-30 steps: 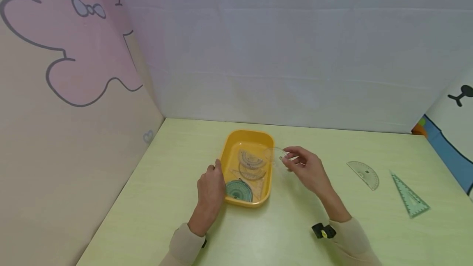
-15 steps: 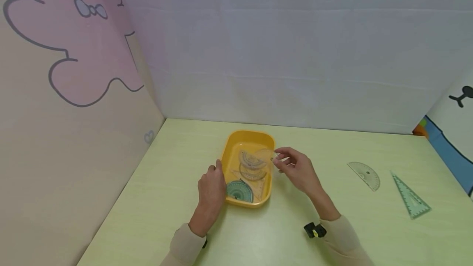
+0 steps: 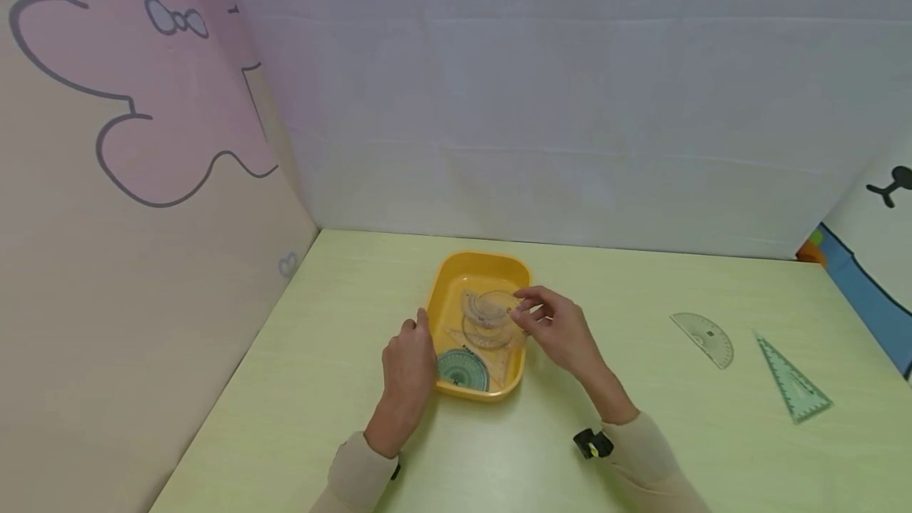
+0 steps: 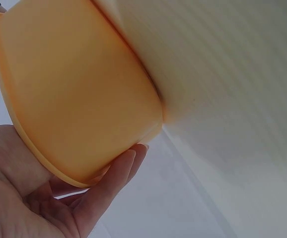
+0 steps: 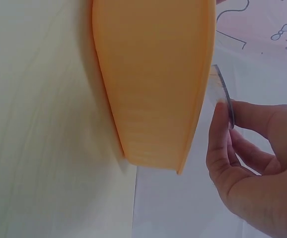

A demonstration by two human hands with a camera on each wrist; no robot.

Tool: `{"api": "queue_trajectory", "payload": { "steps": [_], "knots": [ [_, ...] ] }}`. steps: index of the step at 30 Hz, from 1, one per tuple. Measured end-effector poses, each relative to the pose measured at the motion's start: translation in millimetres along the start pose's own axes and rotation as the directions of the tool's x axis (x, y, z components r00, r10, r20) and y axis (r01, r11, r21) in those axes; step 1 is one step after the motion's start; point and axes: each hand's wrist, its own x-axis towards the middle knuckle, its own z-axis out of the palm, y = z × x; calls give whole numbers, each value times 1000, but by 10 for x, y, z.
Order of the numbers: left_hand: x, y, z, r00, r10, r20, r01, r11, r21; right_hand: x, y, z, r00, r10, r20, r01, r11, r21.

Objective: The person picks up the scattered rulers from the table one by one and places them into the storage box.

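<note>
My left hand grips the left rim of a yellow plastic tray. In the left wrist view, its fingers curl round the tray's edge. Between thumb and fingers, my right hand pinches a clear protractor, raised over the tray's right rim. Inside the tray, a green protractor lies at the near left. Other clear pieces overlap in the middle, among them a protractor; a clear set square seems to lie near the right wall. The held protractor partly covers them.
On the pale table, right of the tray, lies another clear protractor. Farther right rests a green set square. A white sheet rises behind the table, and a patterned wall stands at the left.
My right hand has moved left with the clear protractor, bringing it from the tray's right edge to over the pieces inside. The left hand keeps its hold on the tray.
</note>
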Motion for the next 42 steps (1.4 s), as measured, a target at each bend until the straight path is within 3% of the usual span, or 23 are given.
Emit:
{"api": "queue_trajectory", "payload": {
  "steps": [18,42],
  "knots": [
    [-1,-18,17,1000,14,-19,-15,1000,-17,50,-72,232,999,-41,31,42,998,-54],
    [6,-16,6,1000,7,14,-7,1000,-15,104,-153,538,994,-65,93,78,985,-152]
  ]
}}
